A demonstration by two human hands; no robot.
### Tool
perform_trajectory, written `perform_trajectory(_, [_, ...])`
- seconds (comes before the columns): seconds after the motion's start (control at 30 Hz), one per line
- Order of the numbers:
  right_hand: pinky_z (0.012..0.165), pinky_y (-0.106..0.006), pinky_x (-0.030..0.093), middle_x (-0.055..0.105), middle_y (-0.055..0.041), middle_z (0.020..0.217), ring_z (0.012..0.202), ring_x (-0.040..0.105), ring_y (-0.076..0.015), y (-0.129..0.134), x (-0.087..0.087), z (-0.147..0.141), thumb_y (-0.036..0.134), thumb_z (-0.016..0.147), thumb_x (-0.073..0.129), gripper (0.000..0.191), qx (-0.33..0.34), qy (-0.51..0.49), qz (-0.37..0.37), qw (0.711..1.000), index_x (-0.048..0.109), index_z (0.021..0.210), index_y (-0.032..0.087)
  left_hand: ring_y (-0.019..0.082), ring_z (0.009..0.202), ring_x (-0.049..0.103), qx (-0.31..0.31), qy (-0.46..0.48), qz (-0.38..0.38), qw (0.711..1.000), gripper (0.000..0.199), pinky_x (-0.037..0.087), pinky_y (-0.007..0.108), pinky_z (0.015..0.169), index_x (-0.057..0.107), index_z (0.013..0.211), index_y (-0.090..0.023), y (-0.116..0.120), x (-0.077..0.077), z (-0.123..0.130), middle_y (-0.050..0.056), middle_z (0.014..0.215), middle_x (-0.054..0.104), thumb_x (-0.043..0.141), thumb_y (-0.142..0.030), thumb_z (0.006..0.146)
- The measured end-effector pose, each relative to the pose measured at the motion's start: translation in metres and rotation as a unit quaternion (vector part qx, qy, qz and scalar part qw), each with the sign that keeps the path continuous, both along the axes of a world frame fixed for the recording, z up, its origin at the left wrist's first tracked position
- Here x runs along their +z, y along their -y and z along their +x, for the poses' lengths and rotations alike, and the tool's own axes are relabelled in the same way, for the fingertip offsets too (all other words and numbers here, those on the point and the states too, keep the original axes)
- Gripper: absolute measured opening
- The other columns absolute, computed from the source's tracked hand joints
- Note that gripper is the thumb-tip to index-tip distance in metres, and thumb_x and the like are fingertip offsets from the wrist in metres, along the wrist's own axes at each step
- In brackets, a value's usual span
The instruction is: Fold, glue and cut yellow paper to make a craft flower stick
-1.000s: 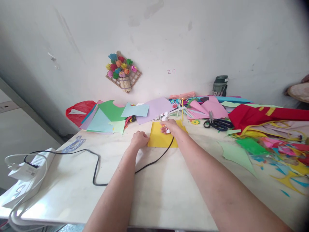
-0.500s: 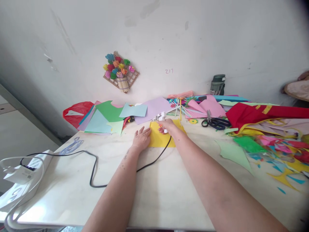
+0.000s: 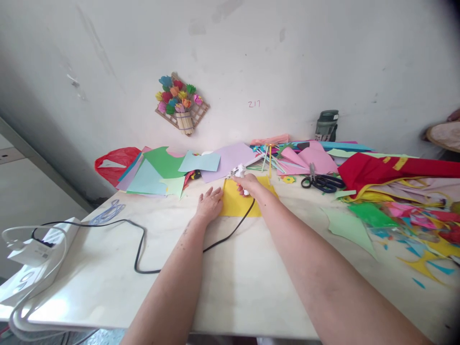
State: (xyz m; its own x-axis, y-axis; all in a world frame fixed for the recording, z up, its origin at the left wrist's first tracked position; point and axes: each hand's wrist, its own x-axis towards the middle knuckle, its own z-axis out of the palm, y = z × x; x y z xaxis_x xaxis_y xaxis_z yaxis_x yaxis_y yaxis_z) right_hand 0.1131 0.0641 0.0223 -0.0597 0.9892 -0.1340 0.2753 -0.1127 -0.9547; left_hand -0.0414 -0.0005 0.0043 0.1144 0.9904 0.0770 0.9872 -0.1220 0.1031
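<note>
A yellow sheet (image 3: 235, 205) lies flat on the table in front of me. My left hand (image 3: 209, 204) rests with fingers stretched out at its left edge, palm down. Over the sheet, my right hand (image 3: 250, 184) is closed around a white glue gun (image 3: 241, 169), whose tip points away and to the left, near the sheet's far left corner. The gun's black cord (image 3: 230, 235) runs down from my right hand, passes beneath my left forearm and leads left. My right fingers partly hide the gun's body and trigger.
At left, a white power strip (image 3: 39, 278) holds a plugged-in adapter (image 3: 34, 251). Coloured paper sheets (image 3: 161, 163) lie along the wall. Black-handled scissors (image 3: 321, 182), a red cloth (image 3: 362, 170), a green packet (image 3: 372, 214) and paper scraps (image 3: 424, 261) lie on the right. A bottle (image 3: 326, 125) stands behind.
My right hand and the glue gun have shifted very slightly left and away. My left hand keeps its place by the yellow sheet. The whole view has tilted a little.
</note>
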Motion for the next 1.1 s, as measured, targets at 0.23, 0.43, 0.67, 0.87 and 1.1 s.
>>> perform_trajectory(0.23, [0.037, -0.02, 0.042, 0.047, 0.0039, 0.043, 0.036, 0.048, -0.0095, -0.004, -0.003, 0.0, 0.047, 0.067, 0.061, 0.036, -0.009, -0.016, -0.003, 1.0, 0.047, 0.075, 0.015, 0.02, 0.129, 0.017, 0.007, 0.011, -0.011, 1.0, 0.047, 0.017, 0.047, 0.102, 0.035, 0.128, -0.031, 0.0, 0.0, 0.0, -0.005, 0.139, 0.027, 0.026, -0.024, 0.083])
perform_trajectory(0.43, [0.037, -0.021, 0.042, 0.046, 0.0037, 0.042, 0.036, 0.048, -0.0102, -0.002, 0.0, 0.0, 0.048, 0.068, 0.06, 0.036, -0.006, 0.003, -0.016, 1.0, 0.048, 0.072, 0.015, 0.02, 0.129, 0.017, 0.009, 0.026, -0.015, 1.0, 0.046, 0.015, 0.048, 0.101, 0.034, 0.128, -0.031, 0.001, 0.001, 0.0, -0.005, 0.139, 0.026, 0.025, -0.027, 0.083])
perform_trajectory(0.67, [0.036, -0.021, 0.041, 0.046, 0.0025, 0.039, 0.037, 0.048, -0.011, -0.006, -0.001, -0.001, 0.053, 0.066, 0.059, 0.04, -0.011, 0.011, -0.028, 0.999, 0.048, 0.066, 0.014, 0.02, 0.128, 0.019, 0.015, 0.047, 0.0, 0.999, 0.047, 0.016, 0.047, 0.101, 0.036, 0.126, -0.03, -0.001, -0.002, -0.001, -0.005, 0.138, 0.029, 0.029, -0.029, 0.08])
perform_trajectory(0.87, [0.036, -0.021, 0.042, 0.045, 0.0035, 0.041, 0.036, 0.046, -0.0093, -0.01, -0.006, -0.001, 0.057, 0.063, 0.059, 0.044, -0.013, 0.001, -0.025, 1.0, 0.047, 0.067, 0.015, 0.02, 0.122, 0.031, 0.042, 0.083, 0.042, 0.995, 0.038, 0.018, 0.039, 0.102, 0.048, 0.11, -0.022, 0.002, 0.002, 0.001, 0.004, 0.124, 0.048, 0.042, -0.029, 0.073])
perform_trajectory(1.1, [0.035, -0.022, 0.043, 0.045, 0.0037, 0.042, 0.035, 0.047, -0.0092, -0.014, -0.008, -0.001, 0.059, 0.061, 0.06, 0.046, -0.022, -0.008, -0.03, 0.999, 0.045, 0.064, 0.015, 0.019, 0.116, 0.039, 0.077, 0.088, 0.064, 0.991, 0.018, 0.023, 0.035, 0.099, 0.053, 0.086, -0.02, 0.003, 0.004, 0.004, 0.007, 0.118, 0.052, 0.045, -0.025, 0.071])
